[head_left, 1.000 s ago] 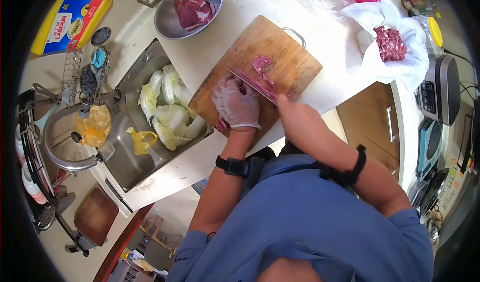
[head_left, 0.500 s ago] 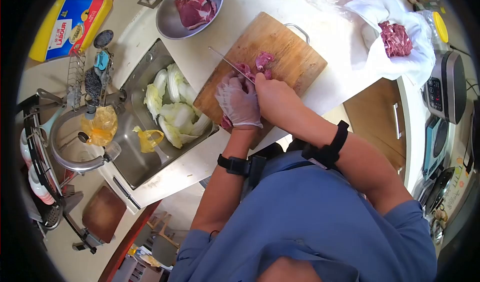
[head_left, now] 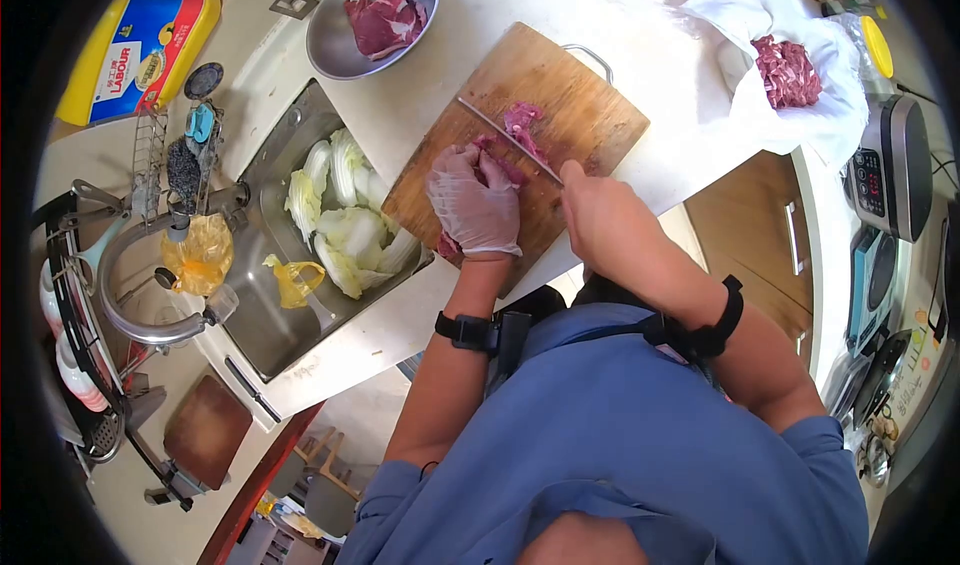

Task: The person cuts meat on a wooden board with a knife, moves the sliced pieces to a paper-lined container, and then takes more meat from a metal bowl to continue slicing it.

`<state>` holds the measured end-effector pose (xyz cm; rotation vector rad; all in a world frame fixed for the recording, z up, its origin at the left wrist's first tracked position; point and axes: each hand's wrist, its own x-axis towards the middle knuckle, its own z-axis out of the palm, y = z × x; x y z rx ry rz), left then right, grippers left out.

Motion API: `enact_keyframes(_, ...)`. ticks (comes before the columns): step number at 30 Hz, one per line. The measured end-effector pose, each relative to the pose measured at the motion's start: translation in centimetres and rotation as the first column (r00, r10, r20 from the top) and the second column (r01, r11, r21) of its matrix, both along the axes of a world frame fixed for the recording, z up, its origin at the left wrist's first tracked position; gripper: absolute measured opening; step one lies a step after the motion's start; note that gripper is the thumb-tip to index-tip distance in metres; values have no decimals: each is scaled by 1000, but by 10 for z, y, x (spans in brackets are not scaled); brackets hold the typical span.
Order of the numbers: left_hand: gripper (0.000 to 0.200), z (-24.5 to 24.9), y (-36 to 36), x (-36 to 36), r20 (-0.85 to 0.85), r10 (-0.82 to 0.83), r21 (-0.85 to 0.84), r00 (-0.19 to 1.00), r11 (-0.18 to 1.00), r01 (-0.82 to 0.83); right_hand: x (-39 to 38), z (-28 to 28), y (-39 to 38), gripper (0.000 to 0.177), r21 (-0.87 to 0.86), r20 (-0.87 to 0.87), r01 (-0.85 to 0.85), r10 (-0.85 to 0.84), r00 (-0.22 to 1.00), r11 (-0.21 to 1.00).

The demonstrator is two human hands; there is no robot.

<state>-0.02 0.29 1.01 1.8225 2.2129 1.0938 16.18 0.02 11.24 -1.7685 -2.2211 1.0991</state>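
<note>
Curling over the meat [head_left: 500,167], the gloved left hand [head_left: 473,205] pinned it down. Beside it, the right hand [head_left: 597,215] clenched the knife [head_left: 510,140], with bare cutting board [head_left: 578,90] beyond the blade.

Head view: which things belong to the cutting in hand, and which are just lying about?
In use: left hand pressing meat, right hand gripping knife, cutting board; likely also the bowl of raw meat and the cut meat pile.
Lying about: cabbage leaves in sink, yellow package, countertop appliance.
</note>
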Motion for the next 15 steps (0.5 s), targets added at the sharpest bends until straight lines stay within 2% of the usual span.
enact_keyframes(2,14,-1,-1,0,-12,6,4,1000,1000,-6,0,3,-6,15,-52,27,-45,47,999,998)
enact_keyframes(5,13,3,-1,0,57,21,4,998,1000,-21,1,6,-11,17,-105,29,-86,90,996,991)
enact_keyframes(12,12,0,0,-1,-17,7,-40,1000,999,-8,1,-1,-8,17,-136,30,-99,104,994,986)
enact_keyframes(14,13,-2,1,-2,-21,2,-73,1000,997,-3,-12,-13,7,17,-7,-64,-92,92,994,996)
enact_keyframes(15,12,-4,2,-4,-14,13,-57,1000,998,-14,-21,-21,15,17,-5,-68,-100,99,993,995)
